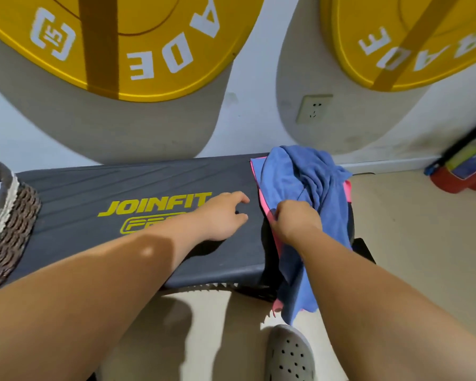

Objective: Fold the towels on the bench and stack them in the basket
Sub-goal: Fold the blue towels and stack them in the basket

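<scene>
A crumpled blue towel [302, 177] lies heaped on the right end of the dark bench [121, 188], one part hanging over the front edge. Under it a pink towel [268, 213] shows along its left side. My right hand [297, 220] grips the towels at their left front edge, fingers curled into the cloth. My left hand [223, 215] hovers low over or rests on the bare bench just left of the towels, fingers relaxed, holding nothing. The woven basket [6, 224] stands at the bench's left end, only its rim and side in view.
Two large yellow weight plates [138, 45] lean against the white wall behind the bench. A wall socket [313, 108] sits between them. A red and blue object [467, 166] stands on the floor at the right. My grey clog [289, 353] is below the bench.
</scene>
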